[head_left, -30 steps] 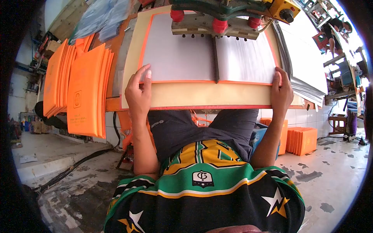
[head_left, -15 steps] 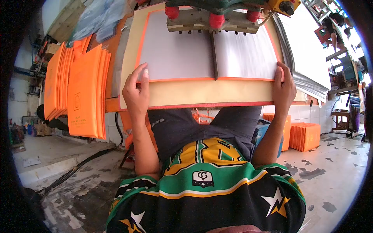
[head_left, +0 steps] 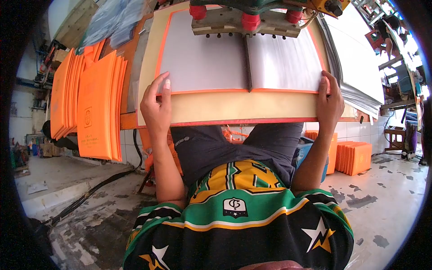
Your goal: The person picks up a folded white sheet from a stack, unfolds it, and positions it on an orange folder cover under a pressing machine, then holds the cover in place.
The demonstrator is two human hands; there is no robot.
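An orange-edged folder [head_left: 202,67] lies spread flat on a pale yellow board [head_left: 234,106], its inner faces covered by whitish, glossy sheets. My left hand [head_left: 155,105] grips the folder's near left corner between thumb and fingers. At the opposite near corner, my right hand [head_left: 330,99] holds the edge with thumb and fingers. A thin dark bar [head_left: 249,67] runs down the folder's middle, below a metal press head [head_left: 246,26] with red fittings that covers part of the far side. What lies under the fingertips is partly hidden.
Stacked orange folders [head_left: 96,108] stand at the table's left, with clear plastic sheets [head_left: 114,22] behind them. A pile of white sheets [head_left: 355,58] lies on the right. More orange folders [head_left: 353,157] sit on the floor beside a blue bin [head_left: 303,155].
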